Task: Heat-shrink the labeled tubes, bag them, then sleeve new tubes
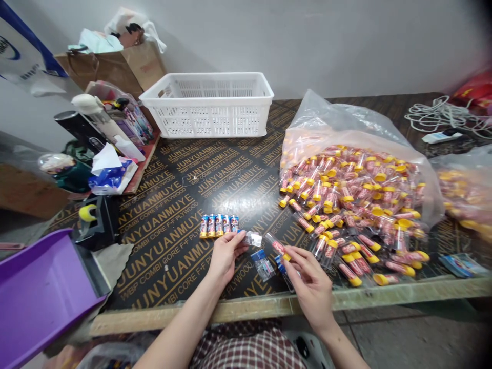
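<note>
My left hand [227, 254] pinches a small clear wrapper [253, 238] with a white patch. Between the thumb and fingers of my right hand [309, 279] is a clear tube [277, 246] with red-and-white print, gripped at its yellow cap and tilted toward the wrapper. Just beyond my left hand, several blue-and-yellow wrapped tubes [219, 226] stand side by side in a row. Flat blue-topped clear wrappers [263, 265] lie on the table between my hands, some partly hidden by my right hand.
A clear plastic bag [319, 115] spills a heap of yellow-capped tubes [357, 189] on the right. A white basket [213, 115] stands at the back. To the left are a black tape dispenser [100, 225] and a purple dustpan [49, 292]. A wooden strip [184, 316] edges the table.
</note>
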A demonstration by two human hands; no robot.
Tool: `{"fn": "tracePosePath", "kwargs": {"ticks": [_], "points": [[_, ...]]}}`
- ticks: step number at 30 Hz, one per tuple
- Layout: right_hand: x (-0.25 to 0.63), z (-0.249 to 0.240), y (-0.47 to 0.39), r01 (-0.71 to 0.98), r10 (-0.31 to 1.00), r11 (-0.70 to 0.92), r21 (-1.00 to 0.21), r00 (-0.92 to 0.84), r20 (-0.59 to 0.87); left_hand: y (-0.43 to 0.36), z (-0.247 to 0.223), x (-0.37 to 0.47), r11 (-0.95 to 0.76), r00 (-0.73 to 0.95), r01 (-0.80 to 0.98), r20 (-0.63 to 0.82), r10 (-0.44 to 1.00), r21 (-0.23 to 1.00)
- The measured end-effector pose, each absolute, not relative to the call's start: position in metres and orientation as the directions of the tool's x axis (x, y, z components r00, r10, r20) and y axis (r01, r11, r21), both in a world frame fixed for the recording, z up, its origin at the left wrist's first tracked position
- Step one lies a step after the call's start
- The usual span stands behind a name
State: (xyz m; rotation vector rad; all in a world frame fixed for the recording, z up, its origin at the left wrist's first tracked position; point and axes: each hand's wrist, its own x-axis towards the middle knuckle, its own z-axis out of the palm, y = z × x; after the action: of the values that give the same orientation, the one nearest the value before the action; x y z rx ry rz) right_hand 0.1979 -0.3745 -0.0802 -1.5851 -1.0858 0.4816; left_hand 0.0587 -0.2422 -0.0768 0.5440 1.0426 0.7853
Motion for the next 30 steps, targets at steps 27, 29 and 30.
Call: {"fn": "tracePosePath", "kwargs": {"ticks": [27,29,30], "points": [[0.201,-0.076,-0.354,0.497,0.953,0.255,-0.829,0.015,0.302,-0.269,-0.063,0.069,0.69,0.579,-0.088,-0.527,0.622,0.719],[0.202,-0.077,-0.354,0.47,0.949,0.288,-0.834,-0.026,0.313,-0.27,-0.063,0.069,0.7,0.587,-0.084,-0.533,0.61,0.709],[0.202,-0.077,-0.353,0.46,0.946,0.299,-0.836,-0.032,0.321,-0.27,-0.063,0.069,0.703,0.587,-0.086,-0.534,0.608,0.706]]}}
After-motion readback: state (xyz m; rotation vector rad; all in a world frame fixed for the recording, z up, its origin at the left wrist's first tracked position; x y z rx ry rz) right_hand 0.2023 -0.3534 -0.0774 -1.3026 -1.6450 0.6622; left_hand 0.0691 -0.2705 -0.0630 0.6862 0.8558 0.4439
